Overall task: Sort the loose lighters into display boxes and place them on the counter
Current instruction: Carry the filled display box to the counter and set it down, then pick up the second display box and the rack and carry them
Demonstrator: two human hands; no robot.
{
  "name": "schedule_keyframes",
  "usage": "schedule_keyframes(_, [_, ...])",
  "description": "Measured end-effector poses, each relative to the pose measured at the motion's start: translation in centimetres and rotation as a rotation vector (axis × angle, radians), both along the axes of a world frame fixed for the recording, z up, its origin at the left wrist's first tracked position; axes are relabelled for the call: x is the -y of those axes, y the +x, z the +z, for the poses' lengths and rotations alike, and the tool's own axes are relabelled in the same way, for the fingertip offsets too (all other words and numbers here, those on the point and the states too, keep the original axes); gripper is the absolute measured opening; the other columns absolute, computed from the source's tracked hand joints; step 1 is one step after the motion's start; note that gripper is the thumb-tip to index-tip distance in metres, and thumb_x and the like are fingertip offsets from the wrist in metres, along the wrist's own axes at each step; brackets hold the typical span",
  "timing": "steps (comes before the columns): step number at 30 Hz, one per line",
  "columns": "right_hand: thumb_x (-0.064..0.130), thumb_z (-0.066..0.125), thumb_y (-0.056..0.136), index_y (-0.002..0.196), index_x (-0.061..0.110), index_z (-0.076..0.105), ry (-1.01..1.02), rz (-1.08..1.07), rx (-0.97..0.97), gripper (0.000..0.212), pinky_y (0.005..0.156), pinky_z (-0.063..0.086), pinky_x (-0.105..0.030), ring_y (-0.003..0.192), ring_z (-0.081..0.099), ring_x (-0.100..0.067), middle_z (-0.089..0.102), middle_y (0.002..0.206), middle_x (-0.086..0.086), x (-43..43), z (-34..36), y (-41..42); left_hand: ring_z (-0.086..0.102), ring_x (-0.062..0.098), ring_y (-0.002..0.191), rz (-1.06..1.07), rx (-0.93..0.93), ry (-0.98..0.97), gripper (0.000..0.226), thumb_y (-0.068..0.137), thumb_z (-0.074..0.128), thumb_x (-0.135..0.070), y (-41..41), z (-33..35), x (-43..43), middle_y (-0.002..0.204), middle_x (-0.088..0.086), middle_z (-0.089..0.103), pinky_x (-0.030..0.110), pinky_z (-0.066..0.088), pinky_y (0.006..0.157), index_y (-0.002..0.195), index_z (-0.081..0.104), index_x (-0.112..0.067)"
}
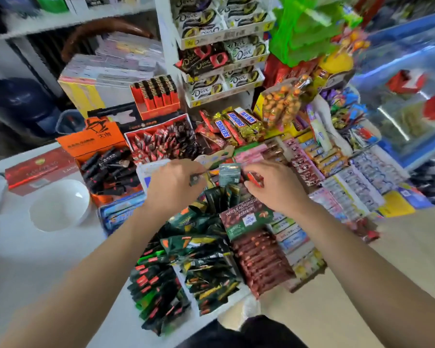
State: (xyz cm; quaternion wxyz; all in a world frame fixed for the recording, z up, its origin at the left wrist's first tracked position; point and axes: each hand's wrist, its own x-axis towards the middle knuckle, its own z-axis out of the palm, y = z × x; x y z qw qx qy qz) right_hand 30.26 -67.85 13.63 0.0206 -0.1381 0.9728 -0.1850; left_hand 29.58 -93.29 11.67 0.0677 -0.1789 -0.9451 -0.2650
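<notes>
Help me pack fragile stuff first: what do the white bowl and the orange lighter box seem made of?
White bowl: likely glazed ceramic, possibly melamine; smooth, with a glossy highlight inside. Orange lighter box: printed cardboard, matte; its flap is folded up and the edges look creased.

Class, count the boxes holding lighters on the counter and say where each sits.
3: orange box of loose black lighters, left; red-edged box right of it; display box of upright lighters behind them. More may be hidden.
</notes>
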Motion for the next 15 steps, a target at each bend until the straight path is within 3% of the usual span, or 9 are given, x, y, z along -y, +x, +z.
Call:
schedule_keyframes(4, [0.032,0.065,0.092,0.126,0.021,0.066,-0.100,-0.156,0.115,0.036,0.079,0.058,-0.039,0.091,0.070,-0.019,0.073,0.111,0.001,-5.9,-1.0,6.6,0.072,0.016,0.078,-0.046,0.039,0.026,0.017,0.089,0.074,-0.027,4.7,-0.3,-6.1,0.103,-0.005,0.076,0.027,0.057,0.060,0.104,0.077,-0.022])
schedule_keyframes(7, [0.029,0.069,0.088,0.120,0.020,0.070,-0.170,-0.292,0.140,0.033,0.081,0.056,-0.035,0.091,0.069,-0.019,0.074,0.105,0.000,-11.0,-2.9,11.7,0.071,0.014,0.081,-0.078,0.124,0.033,0.018,0.089,0.074,-0.030,7.7,-1.7,-11.2,0.100,-0.006,0.076,0.021,0.051,0.064,0.107,0.076,-0.025])
schedule_keyframes(12, [0.029,0.069,0.082,0.105,0.021,0.074,-0.330,-0.472,0.179,0.025,0.074,0.056,-0.037,0.078,0.070,-0.020,0.073,0.085,0.002,-19.9,-7.0,19.9,0.072,0.018,0.085,-0.101,0.207,0.034,0.019,0.082,0.071,-0.034,12.8,-3.3,-21.4,0.097,-0.006,0.077,0.035,0.059,0.072,0.098,0.078,-0.026])
schedule_keyframes(15, [0.020,0.074,0.083,0.106,0.021,0.075,-0.367,-0.532,0.211,0.023,0.074,0.054,-0.029,0.078,0.070,-0.018,0.075,0.093,0.002,-25.2,-9.1,24.7,0.072,0.014,0.084,-0.127,0.326,0.074,0.023,0.081,0.067,-0.036,15.8,-4.3,-28.1,0.094,-0.007,0.077,0.034,0.059,0.077,0.100,0.077,-0.026])
